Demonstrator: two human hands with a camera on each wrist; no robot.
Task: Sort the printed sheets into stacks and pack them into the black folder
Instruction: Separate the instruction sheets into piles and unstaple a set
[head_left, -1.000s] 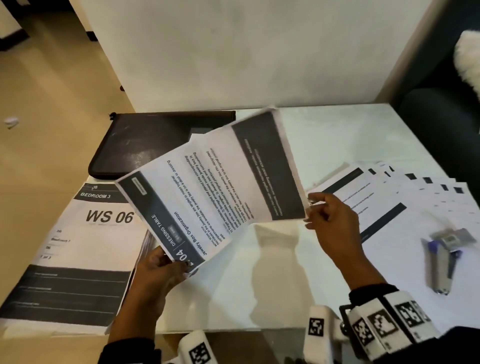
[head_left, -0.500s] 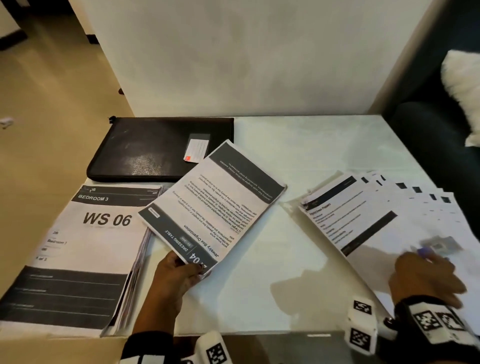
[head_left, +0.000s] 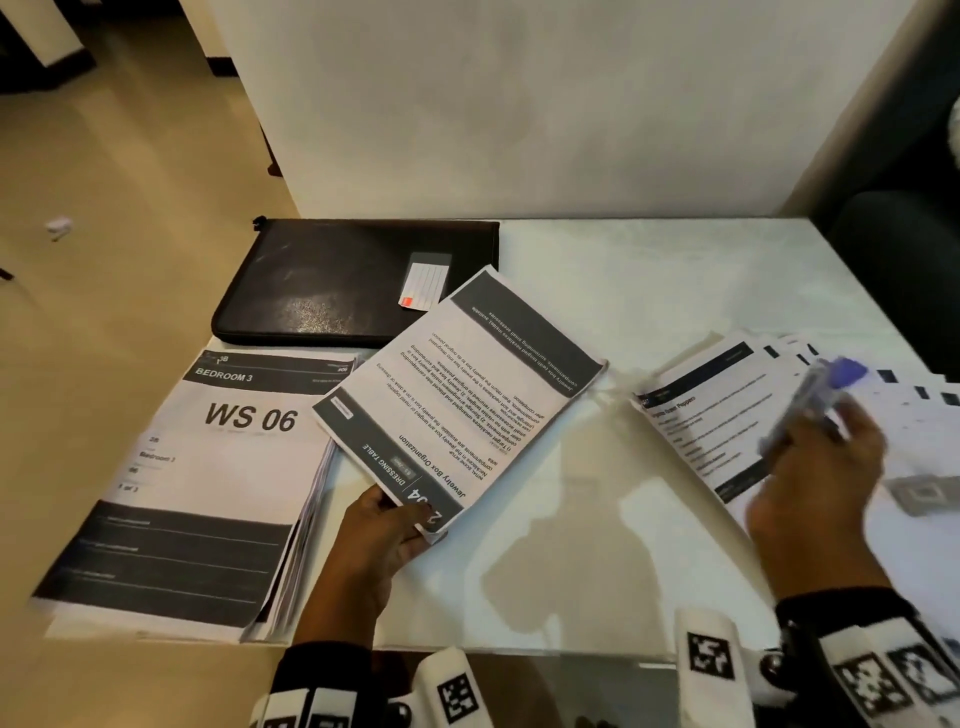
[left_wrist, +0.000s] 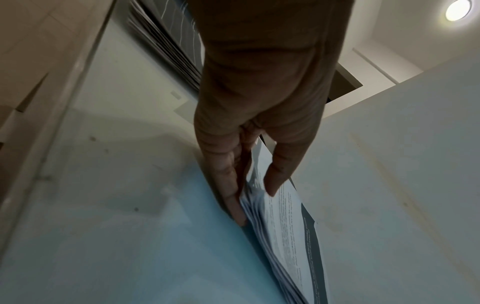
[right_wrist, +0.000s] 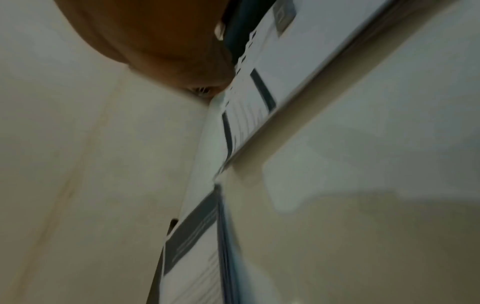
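Observation:
My left hand (head_left: 410, 519) pinches the near corner of a sheet bundle (head_left: 467, 395) headed "Jewelry Box Organization", which lies slanted on the white table (head_left: 623, 291). In the left wrist view the thumb and fingers (left_wrist: 228, 185) clamp the bundle (left_wrist: 291, 236). The closed black folder (head_left: 332, 280) lies at the back left, its near right corner under the bundle. A "WS 06" stack (head_left: 208, 467) lies in front of it. My right hand (head_left: 815, 467), blurred, grips a grey stapler (head_left: 815, 400) with a blue end, above the fanned sheets (head_left: 701, 415) at the right.
A small grey labelled object (head_left: 919, 493) lies on the fanned sheets by my right hand. A white wall stands behind the table, and a dark sofa (head_left: 893, 249) at the right. Beige floor runs along the left. The folder carries a white label (head_left: 423, 286).
My right hand let go of the bundle, went right to the fanned sheets and picked up the stapler. My left hand lowered the bundle onto the table.

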